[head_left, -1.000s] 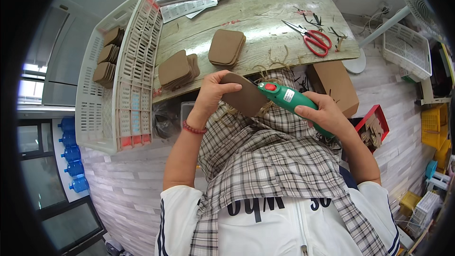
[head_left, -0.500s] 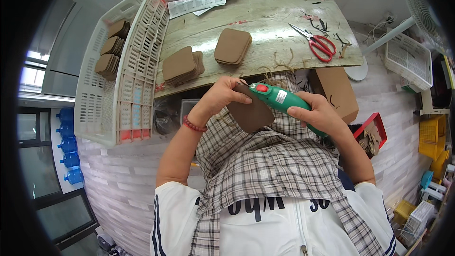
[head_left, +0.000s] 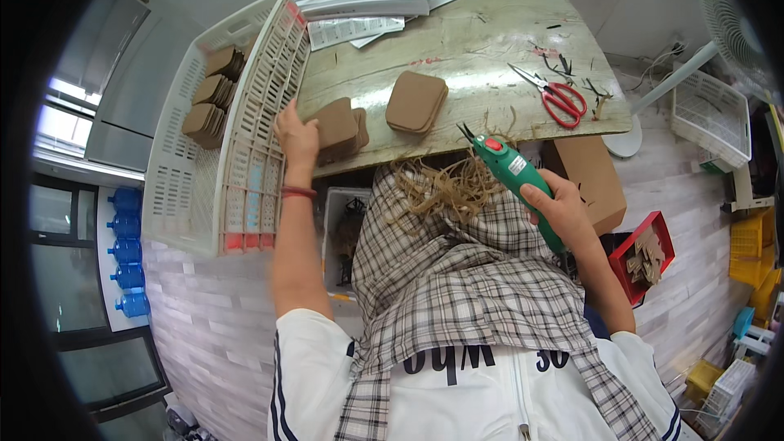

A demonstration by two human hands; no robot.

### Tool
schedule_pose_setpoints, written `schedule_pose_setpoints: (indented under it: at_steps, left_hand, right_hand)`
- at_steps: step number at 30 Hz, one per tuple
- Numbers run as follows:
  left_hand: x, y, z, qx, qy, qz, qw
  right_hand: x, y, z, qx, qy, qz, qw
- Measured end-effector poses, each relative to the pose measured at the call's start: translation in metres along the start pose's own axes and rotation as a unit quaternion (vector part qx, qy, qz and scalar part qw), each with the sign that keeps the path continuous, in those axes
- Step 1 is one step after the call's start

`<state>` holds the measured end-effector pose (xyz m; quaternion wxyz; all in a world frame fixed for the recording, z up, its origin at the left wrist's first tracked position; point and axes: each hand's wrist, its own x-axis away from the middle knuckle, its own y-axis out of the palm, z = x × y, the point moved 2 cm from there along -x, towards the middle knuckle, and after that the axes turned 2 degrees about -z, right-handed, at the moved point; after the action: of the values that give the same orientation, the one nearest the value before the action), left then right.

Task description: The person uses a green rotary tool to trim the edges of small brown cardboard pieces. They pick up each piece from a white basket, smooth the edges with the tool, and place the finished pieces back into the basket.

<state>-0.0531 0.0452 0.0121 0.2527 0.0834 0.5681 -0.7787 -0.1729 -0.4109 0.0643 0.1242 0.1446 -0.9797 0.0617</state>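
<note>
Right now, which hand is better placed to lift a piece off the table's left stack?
Likely the left hand: it is right beside that brown stack and seems empty. The right hand is farther off, holding the green tool.

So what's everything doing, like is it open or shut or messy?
Green cutter: held in right hand, blades apart
Left hand: open, beside left brown stack
Left brown stack: uneven
Right brown stack: neater
White crate: open-topped, holding brown piles
Red-handled scissors: lying flat
Tan strips: loose, tangled
Red box: open, holding tan scraps
Papers: piled, overlapping
Fan: can't tell if on
</note>
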Motion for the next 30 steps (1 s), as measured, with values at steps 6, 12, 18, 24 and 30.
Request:
schedule_pose_setpoints:
  at_steps: [6,12,18,24,30]
  left_hand:
    - [0.030,0.032,0.131,-0.134,0.158,-0.042,0.977]
    - [0.047,0.050,0.159,0.003,0.097,-0.019,0.995]
    - [0.049,0.048,0.172,0.325,-0.013,-0.064,0.944]
    - [0.062,0.035,0.202,0.781,-0.174,-0.062,0.596]
    - [0.069,0.032,0.227,0.886,-0.230,-0.062,0.397]
  right_hand:
    - [-0.001,-0.003,0.015,0.001,0.003,0.025,1.000]
    - [0.000,-0.003,0.018,0.004,-0.001,0.032,0.999]
    - [-0.003,-0.001,0.017,0.007,-0.004,0.038,0.999]
    - [-0.006,0.003,0.009,0.008,-0.024,0.075,0.997]
    - [-0.005,0.008,-0.006,-0.002,-0.053,0.099,0.994]
